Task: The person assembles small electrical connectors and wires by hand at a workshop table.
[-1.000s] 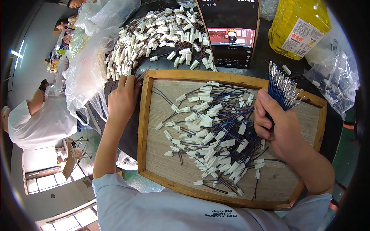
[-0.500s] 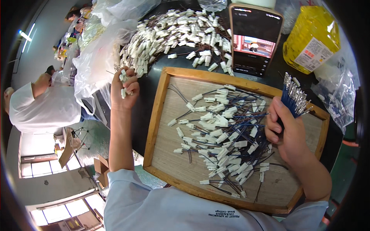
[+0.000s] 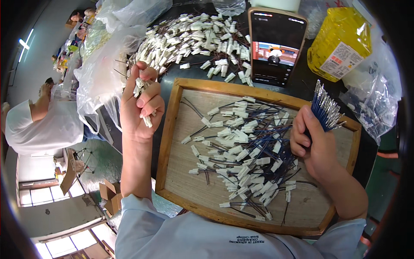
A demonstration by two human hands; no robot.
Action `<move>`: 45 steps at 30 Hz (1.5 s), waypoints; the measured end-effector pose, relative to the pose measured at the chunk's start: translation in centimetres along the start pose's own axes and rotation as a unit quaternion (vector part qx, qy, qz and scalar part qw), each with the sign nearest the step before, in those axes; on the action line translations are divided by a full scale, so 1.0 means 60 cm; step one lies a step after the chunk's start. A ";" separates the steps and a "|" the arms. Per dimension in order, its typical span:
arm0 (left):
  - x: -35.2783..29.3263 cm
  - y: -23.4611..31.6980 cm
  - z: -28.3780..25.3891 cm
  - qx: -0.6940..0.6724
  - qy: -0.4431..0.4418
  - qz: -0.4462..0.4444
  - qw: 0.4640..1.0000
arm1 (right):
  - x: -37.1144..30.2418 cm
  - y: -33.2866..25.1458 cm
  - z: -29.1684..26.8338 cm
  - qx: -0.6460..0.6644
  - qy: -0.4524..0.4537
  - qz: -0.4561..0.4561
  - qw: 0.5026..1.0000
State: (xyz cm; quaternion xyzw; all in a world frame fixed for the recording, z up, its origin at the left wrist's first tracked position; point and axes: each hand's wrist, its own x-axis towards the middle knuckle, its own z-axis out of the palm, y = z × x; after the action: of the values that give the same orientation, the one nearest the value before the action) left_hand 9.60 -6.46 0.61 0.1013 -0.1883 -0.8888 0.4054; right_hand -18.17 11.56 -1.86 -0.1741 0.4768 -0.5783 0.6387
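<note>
My left hand (image 3: 144,101) is raised beside the tray's left edge, palm up. Its fingers curl around several white plastic wire connectors (image 3: 148,121), and thin wire ends stick out past the fingertips. On the right, my right hand (image 3: 311,142) grips a bundle of blue wires (image 3: 325,110) with bare silvery metal terminals fanned out at the top. Between the hands lies a wood-framed tray (image 3: 166,149) holding a loose heap of white connectors (image 3: 246,151) with dark blue and brown wires attached. Beyond my left hand spreads a big pile of white connectors (image 3: 189,36) with brown wires.
A phone (image 3: 276,47) stands upright behind the tray, its screen lit. To its right are a yellow bottle-shaped pack (image 3: 338,43) and clear plastic bags (image 3: 373,90). More plastic (image 3: 103,69) hangs at the left, near another person in white (image 3: 45,127). An open cardboard box (image 3: 111,196) sits on the floor.
My left hand has come nearer and turned its palm up more, still holding connectors. The right hand keeps its grip on the blue wires. The whole view has shifted slightly.
</note>
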 end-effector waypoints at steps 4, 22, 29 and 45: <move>0.019 -0.048 0.061 0.015 -0.063 -0.038 0.997 | -0.004 0.013 -0.011 -0.073 -0.050 -0.124 0.988; 0.006 -0.275 0.155 0.061 0.115 -0.122 0.984 | -0.019 0.027 -0.010 -0.439 -0.148 -0.569 0.680; 0.000 -0.281 0.139 0.047 0.095 -0.133 0.985 | -0.024 0.017 -0.012 -0.453 -0.130 -0.547 0.692; -0.011 -0.298 0.135 0.070 0.087 -0.120 0.986 | -0.024 0.019 -0.013 -0.419 -0.103 -0.495 0.754</move>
State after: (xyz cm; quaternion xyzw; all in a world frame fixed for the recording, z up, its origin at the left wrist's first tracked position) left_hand -4.87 6.81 0.54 0.2285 -0.2003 -0.9033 0.3029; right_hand -17.97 13.42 -2.54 -0.6948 0.4499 -0.5344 0.1713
